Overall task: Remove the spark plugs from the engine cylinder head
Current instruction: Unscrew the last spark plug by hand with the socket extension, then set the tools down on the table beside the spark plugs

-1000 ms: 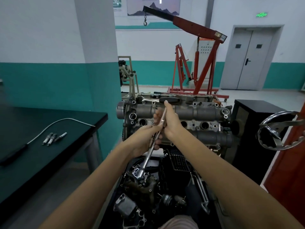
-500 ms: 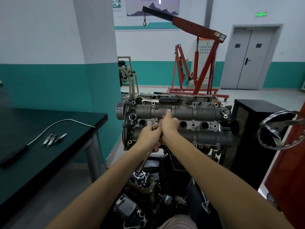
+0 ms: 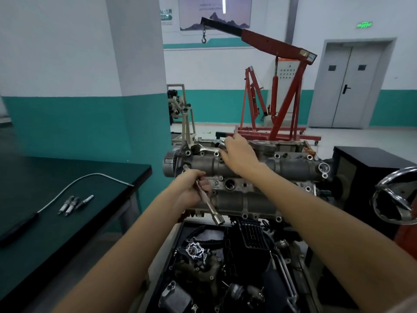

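The hands have separated: the left hand (image 3: 191, 190) is gripping the long silver socket extension bar (image 3: 206, 196), now drawn out of the grey metal cylinder head (image 3: 248, 199), while the right hand (image 3: 239, 154), fingers loose, is reaching over it.

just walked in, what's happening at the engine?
A person is pulling spark plugs from the grey metal cylinder head. The left hand grips a long silver socket wrench, out of the bore, socket end pointing down. The right hand reaches to the head's far edge. Three removed spark plugs lie on the dark table.

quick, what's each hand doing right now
Left hand: grips the socket wrench, held off the cylinder head.
Right hand: reaching over the head's top edge; whether it holds anything cannot be told.
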